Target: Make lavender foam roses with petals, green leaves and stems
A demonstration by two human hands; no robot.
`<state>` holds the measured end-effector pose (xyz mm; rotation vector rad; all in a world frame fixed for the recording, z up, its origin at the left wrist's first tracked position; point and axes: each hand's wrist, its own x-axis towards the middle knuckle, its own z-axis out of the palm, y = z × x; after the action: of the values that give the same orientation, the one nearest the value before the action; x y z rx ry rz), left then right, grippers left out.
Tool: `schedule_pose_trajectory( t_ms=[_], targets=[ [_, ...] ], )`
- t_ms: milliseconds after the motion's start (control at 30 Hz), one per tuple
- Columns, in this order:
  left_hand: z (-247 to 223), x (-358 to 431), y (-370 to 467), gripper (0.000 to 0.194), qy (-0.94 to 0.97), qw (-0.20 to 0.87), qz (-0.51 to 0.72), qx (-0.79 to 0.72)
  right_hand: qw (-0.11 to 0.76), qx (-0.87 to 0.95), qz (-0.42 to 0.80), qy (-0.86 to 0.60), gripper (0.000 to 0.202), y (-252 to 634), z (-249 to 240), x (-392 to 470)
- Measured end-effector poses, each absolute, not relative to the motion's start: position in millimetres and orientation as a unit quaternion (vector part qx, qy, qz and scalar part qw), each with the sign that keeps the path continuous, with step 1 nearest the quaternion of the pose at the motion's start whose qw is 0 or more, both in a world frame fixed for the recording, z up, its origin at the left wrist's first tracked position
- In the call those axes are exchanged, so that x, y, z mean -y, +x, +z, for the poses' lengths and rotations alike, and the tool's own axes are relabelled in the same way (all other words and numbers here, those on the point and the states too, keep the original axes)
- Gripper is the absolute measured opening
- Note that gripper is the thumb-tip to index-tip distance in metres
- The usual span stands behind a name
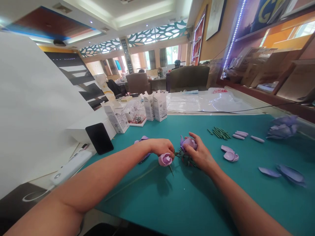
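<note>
My left hand (pixel 164 147) is closed, its fingers pinched at a bit of green stem (pixel 176 153) that shows at their tips. Right below it is a pink artificial flower (pixel 165 159) with a narrow green leaf (pixel 171 170). A thin pale stem (pixel 133 181) slants away to the lower left; whether it joins this flower I cannot tell. My right hand (pixel 200 152) curls its thumb and fingers round a purple artificial flower (pixel 189 143). Green leaves (pixel 187 159) hang under that bloom. Purple petals (pixel 144 156) lie partly hidden behind my left forearm.
On the green mat (pixel 157 203), to the right, are green sticks (pixel 220 132), rolled lilac pieces (pixel 240 134), cupped petals (pixel 230 155), long petals (pixel 291 173) and a larger purple bloom (pixel 282 127). White boxes (pixel 159 106), a black phone (pixel 99 138) and a power strip (pixel 71 167) stand left.
</note>
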<state>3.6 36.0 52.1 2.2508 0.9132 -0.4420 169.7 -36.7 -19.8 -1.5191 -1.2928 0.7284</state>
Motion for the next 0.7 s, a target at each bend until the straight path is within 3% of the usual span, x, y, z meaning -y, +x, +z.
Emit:
schedule_pose_trajectory(
  t_ms=[333,700],
  targets=[
    [52,-34,4,0.018,0.859,0.337,-0.16,-0.35,0.493,0.524,0.299,-0.627,0.071,170,-20,36],
    [79,-25,-16,0.018,0.853,0.364,-0.094,-0.363,0.564,0.518,0.393,-0.509,0.084,178,6,45]
  ],
)
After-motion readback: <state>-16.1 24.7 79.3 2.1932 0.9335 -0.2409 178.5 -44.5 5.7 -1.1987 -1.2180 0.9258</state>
